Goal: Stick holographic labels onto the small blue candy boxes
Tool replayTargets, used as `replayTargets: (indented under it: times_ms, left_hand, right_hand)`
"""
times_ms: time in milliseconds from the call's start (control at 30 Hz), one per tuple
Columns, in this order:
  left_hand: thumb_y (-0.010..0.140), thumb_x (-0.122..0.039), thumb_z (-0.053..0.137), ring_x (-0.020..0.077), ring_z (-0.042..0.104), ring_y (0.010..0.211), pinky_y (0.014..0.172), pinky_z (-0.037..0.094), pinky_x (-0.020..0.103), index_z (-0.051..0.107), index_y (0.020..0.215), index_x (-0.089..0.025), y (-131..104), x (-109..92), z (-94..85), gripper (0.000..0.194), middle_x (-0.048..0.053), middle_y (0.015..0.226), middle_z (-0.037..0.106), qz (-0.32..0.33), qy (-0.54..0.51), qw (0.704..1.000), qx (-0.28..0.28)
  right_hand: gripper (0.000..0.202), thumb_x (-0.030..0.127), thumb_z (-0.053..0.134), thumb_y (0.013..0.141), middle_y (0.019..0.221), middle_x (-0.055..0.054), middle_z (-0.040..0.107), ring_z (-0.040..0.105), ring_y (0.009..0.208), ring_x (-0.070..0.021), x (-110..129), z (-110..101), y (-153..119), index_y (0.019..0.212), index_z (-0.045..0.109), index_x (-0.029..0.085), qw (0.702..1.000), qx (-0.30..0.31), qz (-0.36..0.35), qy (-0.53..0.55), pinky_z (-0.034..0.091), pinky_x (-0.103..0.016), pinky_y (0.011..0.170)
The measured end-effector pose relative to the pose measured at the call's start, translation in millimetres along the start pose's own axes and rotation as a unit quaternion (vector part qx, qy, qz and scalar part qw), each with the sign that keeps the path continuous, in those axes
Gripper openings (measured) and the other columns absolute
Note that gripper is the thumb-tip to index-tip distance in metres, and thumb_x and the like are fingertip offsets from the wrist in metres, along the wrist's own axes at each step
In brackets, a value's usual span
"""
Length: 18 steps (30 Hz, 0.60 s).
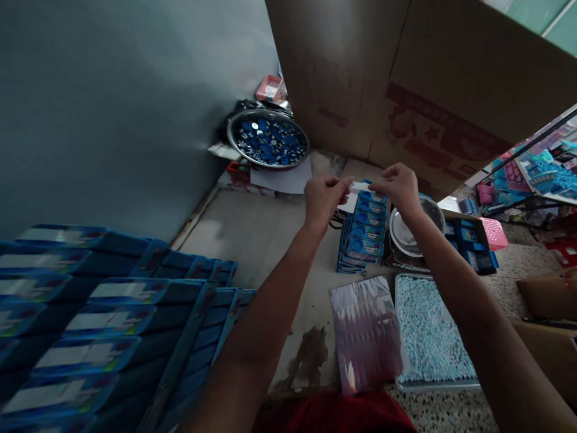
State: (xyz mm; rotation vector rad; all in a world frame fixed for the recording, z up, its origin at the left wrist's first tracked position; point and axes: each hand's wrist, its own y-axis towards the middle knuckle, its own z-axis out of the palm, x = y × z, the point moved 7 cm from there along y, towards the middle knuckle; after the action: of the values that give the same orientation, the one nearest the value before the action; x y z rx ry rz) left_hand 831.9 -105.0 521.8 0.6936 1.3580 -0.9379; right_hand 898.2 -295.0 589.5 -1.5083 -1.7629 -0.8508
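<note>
My left hand [323, 201] is closed in a pinch, its fingertips at the near side of a small white sheet [350, 202]. Opposite it, my right hand [401, 189] also pinches, fingertips at the sheet's right end, just above a fanned stack of blue printed cards [366, 231] with round blue recesses. Whatever lies between the fingertips is too small to make out. Right of the stack, partly behind my right forearm, a round clear-lidded container [403, 234] sits on a box.
A metal bowl [234, 141] of blue round pieces stands by the wall. Rows of blue packages [112, 325] fill the left. Nearer me lie silvery plastic sheets [365, 331] and a tray of pale blue beads [426, 337]. A large cardboard box [342, 78] blocks the back.
</note>
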Motion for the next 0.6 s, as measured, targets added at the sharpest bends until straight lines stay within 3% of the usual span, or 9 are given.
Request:
replayTargets:
  times_ms: [167, 433, 600]
  left_hand:
    - [0.083, -0.029, 0.084, 0.0118, 0.055, 0.05, 0.053, 0.048, 0.028, 0.07, 0.067, -0.015, 16.4, 21.0, 11.6, 0.026, 0.004, 0.059, 0.066, -0.048, 0.055, 0.997, 0.028]
    - [0.076, -0.026, 0.086, 0.0112, 0.053, 0.044, 0.046, 0.042, 0.024, 0.069, 0.058, -0.016, 28.7, 31.3, 16.3, 0.027, 0.005, 0.055, 0.066, -0.046, 0.044, 0.997, 0.048]
    - [0.077, -0.034, 0.085, 0.0124, 0.055, 0.048, 0.049, 0.04, 0.024, 0.07, 0.062, -0.017, 26.5, 53.8, 18.1, 0.027, 0.003, 0.056, 0.063, -0.059, 0.035, 0.996, 0.062]
  right_hand:
    - [0.037, 0.024, 0.081, 0.06, 0.082, 0.001, 0.064, 0.063, 0.085, -0.0223, -22.3, 5.0, 8.0, 0.083, 0.051, 0.025, 0.994, -0.024, 0.001, -0.103, 0.045, -0.033, 0.075]
    - [0.037, 0.023, 0.08, 0.06, 0.083, 0.001, 0.063, 0.059, 0.082, -0.0215, -23.1, 9.3, 13.1, 0.081, 0.05, 0.026, 0.988, 0.002, -0.005, -0.153, 0.042, -0.033, 0.073]
    - [0.044, 0.029, 0.087, 0.059, 0.083, 0.001, 0.061, 0.058, 0.084, -0.0227, -26.3, 6.3, 17.9, 0.082, 0.049, 0.026, 0.98, -0.002, -0.01, -0.197, 0.042, -0.034, 0.075]
